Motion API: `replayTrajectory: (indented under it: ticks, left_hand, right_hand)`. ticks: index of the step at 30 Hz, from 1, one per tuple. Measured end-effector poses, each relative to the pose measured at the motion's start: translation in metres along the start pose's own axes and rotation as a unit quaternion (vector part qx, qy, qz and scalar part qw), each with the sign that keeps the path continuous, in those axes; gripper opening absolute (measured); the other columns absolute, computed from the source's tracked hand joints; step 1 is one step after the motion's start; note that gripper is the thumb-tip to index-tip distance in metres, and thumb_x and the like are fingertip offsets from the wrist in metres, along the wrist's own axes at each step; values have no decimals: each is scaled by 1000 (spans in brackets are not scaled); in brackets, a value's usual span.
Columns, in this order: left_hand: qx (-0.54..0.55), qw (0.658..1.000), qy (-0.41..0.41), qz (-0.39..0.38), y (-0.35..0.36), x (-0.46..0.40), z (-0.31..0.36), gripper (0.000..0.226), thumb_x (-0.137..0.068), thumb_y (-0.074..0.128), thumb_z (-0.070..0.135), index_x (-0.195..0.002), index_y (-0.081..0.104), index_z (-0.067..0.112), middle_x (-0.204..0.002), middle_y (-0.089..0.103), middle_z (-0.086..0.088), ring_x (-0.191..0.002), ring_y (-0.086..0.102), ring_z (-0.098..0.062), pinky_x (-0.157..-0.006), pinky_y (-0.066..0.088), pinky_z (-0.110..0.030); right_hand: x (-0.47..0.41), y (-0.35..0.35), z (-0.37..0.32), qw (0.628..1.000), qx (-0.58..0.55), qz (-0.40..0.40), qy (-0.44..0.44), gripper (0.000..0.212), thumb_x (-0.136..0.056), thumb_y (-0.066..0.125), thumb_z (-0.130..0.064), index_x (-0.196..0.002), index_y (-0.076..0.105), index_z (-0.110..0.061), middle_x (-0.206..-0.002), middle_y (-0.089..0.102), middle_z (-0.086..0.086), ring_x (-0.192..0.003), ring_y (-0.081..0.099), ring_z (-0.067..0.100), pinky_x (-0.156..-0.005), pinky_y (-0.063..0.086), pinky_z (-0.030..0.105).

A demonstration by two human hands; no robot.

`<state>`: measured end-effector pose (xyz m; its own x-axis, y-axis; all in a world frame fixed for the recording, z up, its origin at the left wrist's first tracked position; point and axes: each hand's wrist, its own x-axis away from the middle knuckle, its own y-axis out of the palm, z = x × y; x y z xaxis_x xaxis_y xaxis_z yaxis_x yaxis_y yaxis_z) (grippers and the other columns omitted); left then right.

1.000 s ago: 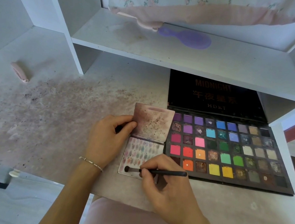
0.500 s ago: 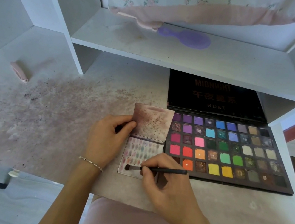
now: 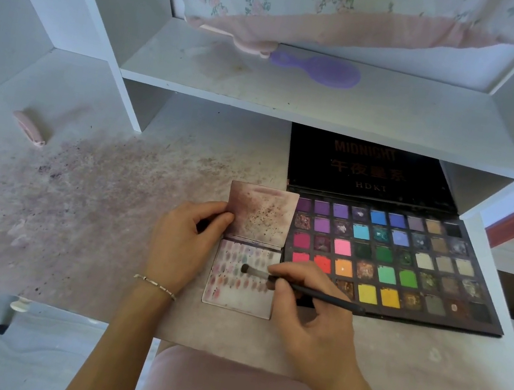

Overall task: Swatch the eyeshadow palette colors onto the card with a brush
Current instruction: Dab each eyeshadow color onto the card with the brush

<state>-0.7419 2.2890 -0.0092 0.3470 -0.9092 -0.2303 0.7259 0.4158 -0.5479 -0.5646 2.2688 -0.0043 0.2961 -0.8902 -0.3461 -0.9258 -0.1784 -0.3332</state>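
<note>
Swatching was underway: my right hand (image 3: 307,310) pinched the brush (image 3: 298,286) on the card (image 3: 239,295), left hand (image 3: 183,243) gripping it; next, reload from the palette (image 3: 408,266).

My left hand (image 3: 185,244) blocking the card's (image 3: 242,281) left edge, palette (image 3: 388,262) crowding its right, my right hand (image 3: 307,310) lying over the desk's (image 3: 73,214) front edge, shelf (image 3: 316,102) overhanging the back, left desk lying open to me.
</note>
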Motion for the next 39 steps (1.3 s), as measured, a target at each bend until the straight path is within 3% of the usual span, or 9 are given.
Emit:
replayTrajectory:
  ticks: [5, 9, 15, 27, 33, 39]
  left_hand:
    - [1, 1000, 2, 2, 1, 0, -2, 16, -83, 62, 16, -95, 72, 20, -79, 56, 30, -82, 60, -9, -74, 46, -24]
    - [3, 1000, 2, -2, 1, -1, -3, 17, -83, 62, 16, -96, 71, 19, -80, 56, 28, -83, 60, -11, -76, 47, -29]
    - [-2, 1000, -1, -8, 1, 0, -1, 16, -84, 60, 17, -96, 71, 20, -81, 60, 22, -83, 61, -15, -76, 48, -34]
    - [1, 1000, 7, -4, 1, 0, -2, 17, -84, 60, 14, -97, 71, 17, -82, 59, 24, -82, 61, -13, -78, 49, -36]
    - [-7, 1000, 3, -3, 1, 1, -2, 17, -84, 60, 16, -98, 71, 18, -83, 59, 21, -81, 59, -11, -76, 47, -33]
    - [-8, 1000, -1, -10, 0, 1, -1, 18, -85, 60, 16, -98, 71, 19, -85, 61, 18, -84, 60, -13, -78, 48, -33]
  right_hand:
    - [-1, -25, 8, 998, 35, 50, -9, 16, -83, 47, -22, -88, 62, -26, -85, 61, -15, -83, 57, 1, -70, 42, 8]
    - [0, -46, 15, 993, 50, 103, 1, 16, -83, 43, -23, -83, 56, -34, -86, 59, -19, -81, 56, -3, -71, 42, 6]
    - [2, -67, 23, 980, 93, 170, 50, 23, -84, 45, -16, -79, 50, -38, -71, 57, -13, -70, 57, -6, -55, 44, 5]
    - [0, -65, 24, 979, 143, 128, 65, 25, -81, 44, -13, -77, 47, -37, -74, 55, -17, -79, 55, -10, -60, 41, 3]
    - [0, -65, 24, 983, 140, 109, 57, 26, -81, 44, -14, -80, 48, -40, -80, 56, -16, -86, 54, -3, -67, 42, 6]
    - [0, -64, 23, 980, 123, 145, 59, 21, -80, 45, -10, -77, 52, -30, -76, 56, -14, -76, 55, -8, -61, 40, 2]
